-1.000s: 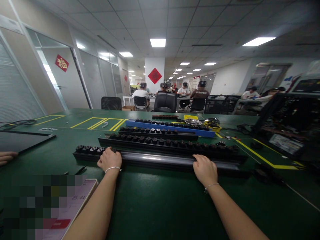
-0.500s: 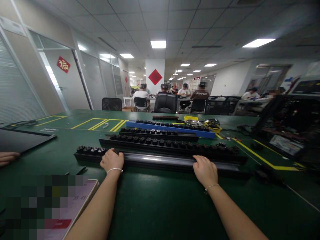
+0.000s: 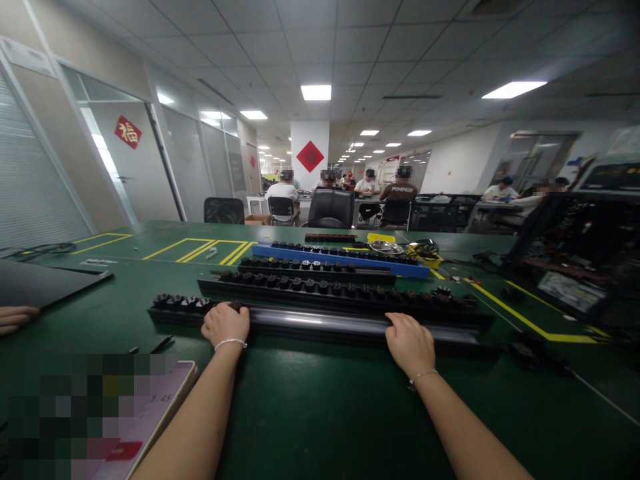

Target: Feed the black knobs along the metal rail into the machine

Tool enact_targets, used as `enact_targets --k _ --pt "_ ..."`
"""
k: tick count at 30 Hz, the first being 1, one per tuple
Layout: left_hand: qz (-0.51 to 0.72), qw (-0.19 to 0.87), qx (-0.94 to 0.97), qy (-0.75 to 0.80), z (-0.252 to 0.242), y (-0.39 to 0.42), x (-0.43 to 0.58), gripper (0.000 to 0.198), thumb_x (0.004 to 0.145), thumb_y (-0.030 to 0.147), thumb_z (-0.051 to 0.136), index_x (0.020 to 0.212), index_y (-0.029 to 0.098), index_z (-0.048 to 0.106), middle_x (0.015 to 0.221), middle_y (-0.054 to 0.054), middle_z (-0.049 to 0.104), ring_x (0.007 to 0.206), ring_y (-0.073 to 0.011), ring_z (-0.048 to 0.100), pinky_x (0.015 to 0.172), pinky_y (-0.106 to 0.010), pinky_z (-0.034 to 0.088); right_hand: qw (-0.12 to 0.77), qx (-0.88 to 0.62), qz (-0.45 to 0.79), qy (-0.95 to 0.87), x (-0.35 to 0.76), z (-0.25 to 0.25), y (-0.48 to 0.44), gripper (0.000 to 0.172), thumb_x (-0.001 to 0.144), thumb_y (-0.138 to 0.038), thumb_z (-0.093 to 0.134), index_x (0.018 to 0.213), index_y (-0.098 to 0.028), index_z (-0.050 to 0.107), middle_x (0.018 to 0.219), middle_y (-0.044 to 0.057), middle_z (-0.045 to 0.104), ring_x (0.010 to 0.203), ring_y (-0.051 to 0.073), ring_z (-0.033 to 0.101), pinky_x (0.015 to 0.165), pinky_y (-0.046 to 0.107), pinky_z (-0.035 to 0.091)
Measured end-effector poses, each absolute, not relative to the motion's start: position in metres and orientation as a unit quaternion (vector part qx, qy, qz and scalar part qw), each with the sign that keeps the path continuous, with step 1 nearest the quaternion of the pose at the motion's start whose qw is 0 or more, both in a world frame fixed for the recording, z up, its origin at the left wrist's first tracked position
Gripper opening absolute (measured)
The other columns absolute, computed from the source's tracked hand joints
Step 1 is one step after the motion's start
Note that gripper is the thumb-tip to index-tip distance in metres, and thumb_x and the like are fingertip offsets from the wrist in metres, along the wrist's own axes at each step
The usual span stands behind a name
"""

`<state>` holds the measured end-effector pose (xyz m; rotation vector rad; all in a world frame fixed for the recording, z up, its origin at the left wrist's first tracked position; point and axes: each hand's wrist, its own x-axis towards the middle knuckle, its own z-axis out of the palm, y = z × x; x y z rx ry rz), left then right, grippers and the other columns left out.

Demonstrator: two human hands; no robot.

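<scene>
A long black rail point(image 3: 310, 320) lies across the green table, with several small black parts point(image 3: 183, 303) in its left end and a smooth, shiny bare stretch to the right. My left hand point(image 3: 226, 325) is closed at the rail beside the last of these parts, and a dark piece shows at its fingertips. Farther right, my right hand point(image 3: 411, 343) grips the rail's near side, its fingers curled over the edge. Just behind lies a second black rail point(image 3: 210, 288) filled with a row of black parts.
Behind are a shorter black rail point(image 3: 373, 275), a blue rail point(image 3: 410, 269) and a metal dish point(image 3: 386, 247). A phone-like device point(image 3: 173, 400) lies front left. Another person's hand point(image 3: 17, 320) rests at the left edge. Electronic equipment point(image 3: 565, 247) stands right.
My left hand has shifted very slightly to the right along the rail. My right hand stays almost where it was.
</scene>
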<state>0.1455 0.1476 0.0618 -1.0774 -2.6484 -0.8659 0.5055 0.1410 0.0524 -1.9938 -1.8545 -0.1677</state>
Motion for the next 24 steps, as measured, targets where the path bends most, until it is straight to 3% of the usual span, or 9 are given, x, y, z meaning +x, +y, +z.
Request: enact_targets --k 24 --pt "-0.290 0.053 -0.388 -0.873 0.0637 0.1473 0.1478 0.039 0.074 0.040 0.048 0.101 0.014 0.060 0.104 -0.016 0.061 0.106 -0.0306 0.051 0.086 -0.041 0.037 0.217 -0.712 -0.063 -0.665 0.5052 0.0524 0.1408 0.044 0.080 -0.021 0.032 0.115 -0.020 0.060 0.121 0.004 0.059 0.118 0.018 0.045 0.096 0.036 0.030"
